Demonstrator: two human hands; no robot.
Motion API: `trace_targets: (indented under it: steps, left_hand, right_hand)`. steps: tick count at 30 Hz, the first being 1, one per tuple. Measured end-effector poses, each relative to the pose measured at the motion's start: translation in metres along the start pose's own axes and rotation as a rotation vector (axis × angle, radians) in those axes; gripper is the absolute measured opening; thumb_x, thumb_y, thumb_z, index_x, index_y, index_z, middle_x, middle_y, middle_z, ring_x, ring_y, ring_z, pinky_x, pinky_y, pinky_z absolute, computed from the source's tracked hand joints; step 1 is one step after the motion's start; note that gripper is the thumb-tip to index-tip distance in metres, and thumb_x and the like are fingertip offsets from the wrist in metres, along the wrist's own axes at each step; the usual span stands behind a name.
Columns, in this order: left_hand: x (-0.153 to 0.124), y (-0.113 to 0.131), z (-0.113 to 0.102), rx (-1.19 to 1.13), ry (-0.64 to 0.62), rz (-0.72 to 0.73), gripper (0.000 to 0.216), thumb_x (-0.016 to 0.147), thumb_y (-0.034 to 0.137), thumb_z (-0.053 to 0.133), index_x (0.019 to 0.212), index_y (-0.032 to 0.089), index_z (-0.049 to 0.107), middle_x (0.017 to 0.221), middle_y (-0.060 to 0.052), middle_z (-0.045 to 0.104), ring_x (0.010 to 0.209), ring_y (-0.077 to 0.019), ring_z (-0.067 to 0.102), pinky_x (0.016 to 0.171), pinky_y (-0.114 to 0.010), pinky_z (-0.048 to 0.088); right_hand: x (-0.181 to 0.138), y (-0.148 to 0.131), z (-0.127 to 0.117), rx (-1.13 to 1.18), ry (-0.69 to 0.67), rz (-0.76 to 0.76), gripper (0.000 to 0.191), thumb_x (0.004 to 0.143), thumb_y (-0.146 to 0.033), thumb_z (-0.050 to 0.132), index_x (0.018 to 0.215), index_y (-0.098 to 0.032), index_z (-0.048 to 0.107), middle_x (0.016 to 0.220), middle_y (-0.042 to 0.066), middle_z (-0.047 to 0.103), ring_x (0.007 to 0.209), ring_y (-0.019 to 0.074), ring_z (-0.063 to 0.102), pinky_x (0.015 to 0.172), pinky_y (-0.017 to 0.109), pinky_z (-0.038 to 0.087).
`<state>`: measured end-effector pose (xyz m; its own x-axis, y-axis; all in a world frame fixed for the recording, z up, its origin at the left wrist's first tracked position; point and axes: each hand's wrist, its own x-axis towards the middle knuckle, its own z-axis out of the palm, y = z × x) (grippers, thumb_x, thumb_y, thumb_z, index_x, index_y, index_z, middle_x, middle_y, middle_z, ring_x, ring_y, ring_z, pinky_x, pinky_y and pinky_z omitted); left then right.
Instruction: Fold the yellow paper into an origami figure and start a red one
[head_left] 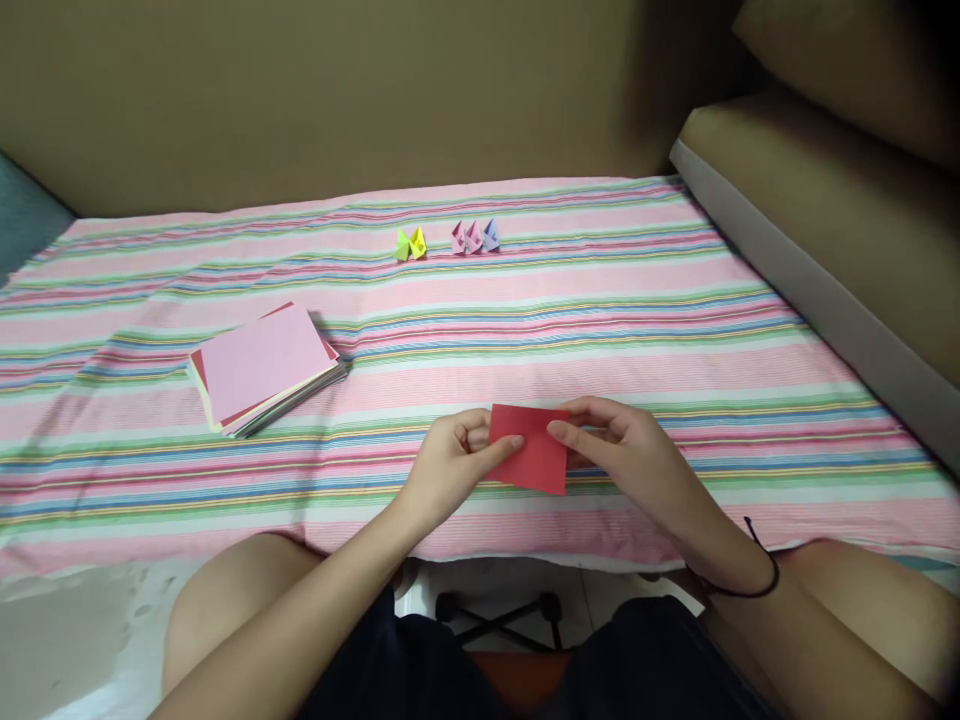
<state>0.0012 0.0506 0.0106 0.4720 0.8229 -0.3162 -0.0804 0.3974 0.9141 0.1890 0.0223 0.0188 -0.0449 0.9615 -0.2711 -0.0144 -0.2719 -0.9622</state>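
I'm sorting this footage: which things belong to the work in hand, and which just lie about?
Work in hand:
red paper, held by left hand and right hand
paper stack, probably
small folded papers, probably

Just about:
striped cloth, spread underneath
black wristband, worn

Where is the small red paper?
In the head view, the small red paper is just below and right of centre, held between the left hand and the right hand over the striped cloth.

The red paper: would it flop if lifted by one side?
The red paper would probably stay fairly stiff, since it looks flat between the left hand and the right hand. It is likely light, as a pinch near each side seems to hold it. Being flat, it seems unlikely to roll.
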Motion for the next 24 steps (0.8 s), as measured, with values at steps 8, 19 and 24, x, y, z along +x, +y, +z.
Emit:
trace_targets:
  steps: [8, 19, 24]
  left_hand:
    - [0.001, 0.012, -0.008, 0.258, -0.016, 0.021, 0.024, 0.074, 0.033, 0.072, 0.086, 0.013, 0.066, 0.074, -0.003, 0.071, 0.067, -0.0124, 0.063, 0.062, -0.021, 0.047]
    - [-0.003, 0.013, -0.008, 0.188, 0.137, 0.058, 0.022, 0.078, 0.035, 0.069, 0.077, 0.012, 0.069, 0.063, 0.000, 0.064, 0.053, -0.0066, 0.053, 0.050, -0.017, 0.039]
    - [-0.002, 0.011, -0.009, 0.240, -0.018, 0.016, 0.024, 0.076, 0.035, 0.070, 0.085, 0.013, 0.068, 0.069, -0.001, 0.066, 0.058, -0.0081, 0.054, 0.053, -0.018, 0.039]
  right_hand:
    - [-0.004, 0.006, 0.004, -0.225, -0.175, 0.011, 0.022, 0.081, -0.035, 0.062, 0.066, -0.019, 0.061, 0.058, -0.003, 0.059, 0.054, 0.0119, 0.059, 0.053, 0.024, 0.048]
    - [-0.003, 0.004, 0.006, -0.240, -0.202, -0.048, 0.024, 0.089, -0.038, 0.052, 0.080, -0.020, 0.065, 0.074, 0.000, 0.063, 0.068, 0.0144, 0.058, 0.060, 0.025, 0.045]
    - [-0.006, -0.001, 0.004, -0.606, -0.098, -0.221, 0.020, 0.089, -0.026, 0.052, 0.079, -0.021, 0.069, 0.078, 0.001, 0.069, 0.075, 0.0170, 0.061, 0.064, 0.028, 0.043]
